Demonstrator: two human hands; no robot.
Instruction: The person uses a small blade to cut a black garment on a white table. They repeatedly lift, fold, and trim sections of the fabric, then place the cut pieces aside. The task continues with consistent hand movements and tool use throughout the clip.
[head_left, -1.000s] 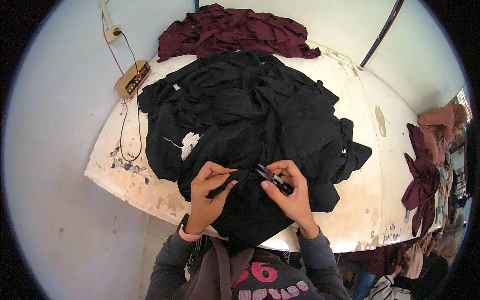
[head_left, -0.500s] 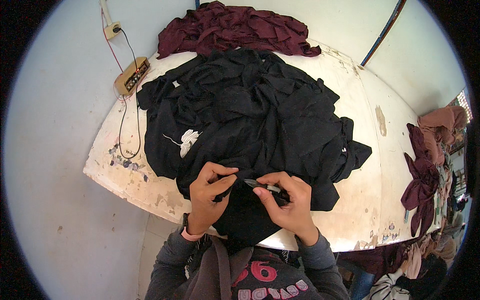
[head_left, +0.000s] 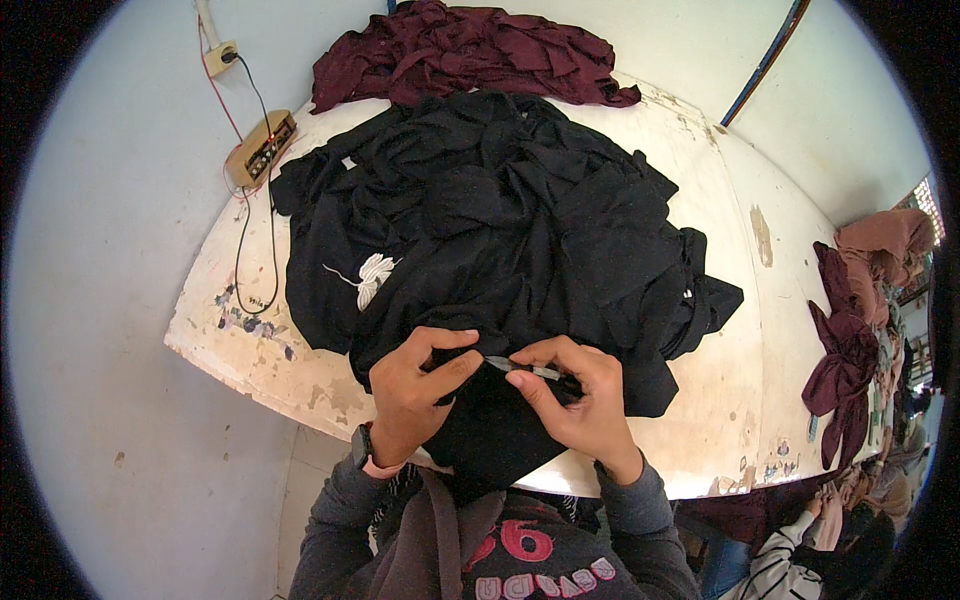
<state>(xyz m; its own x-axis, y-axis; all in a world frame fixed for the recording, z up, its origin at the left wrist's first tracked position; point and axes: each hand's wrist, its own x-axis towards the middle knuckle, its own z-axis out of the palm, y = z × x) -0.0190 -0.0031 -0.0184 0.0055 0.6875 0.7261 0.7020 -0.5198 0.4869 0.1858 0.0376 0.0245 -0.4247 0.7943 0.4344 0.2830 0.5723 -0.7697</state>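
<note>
A big heap of black cloth [head_left: 500,220] spreads over the table in front of me, and part of it hangs down toward my lap. Near its front edge my left hand [head_left: 412,390] grips a fold between thumb and fingers. My right hand [head_left: 590,400] is closed around small metal thread snips [head_left: 525,368]. Their tip points left, close to the cloth beside my left fingertips. I cannot tell whether the blades touch a thread. On the heap, above my left hand, lies a looped bunch of white thread or cord [head_left: 374,280].
Maroon cloth [head_left: 470,55] is piled along the table's far side. A tan power strip [head_left: 262,150] with a dangling black cord sits at the left edge by the wall. More maroon cloth [head_left: 840,370] lies at the right, with another person [head_left: 800,560] below it.
My left hand has turned slightly, its thumb stretched a little further along the cloth. The snips have tilted a little in my right hand, their tip still near the left fingertips.
</note>
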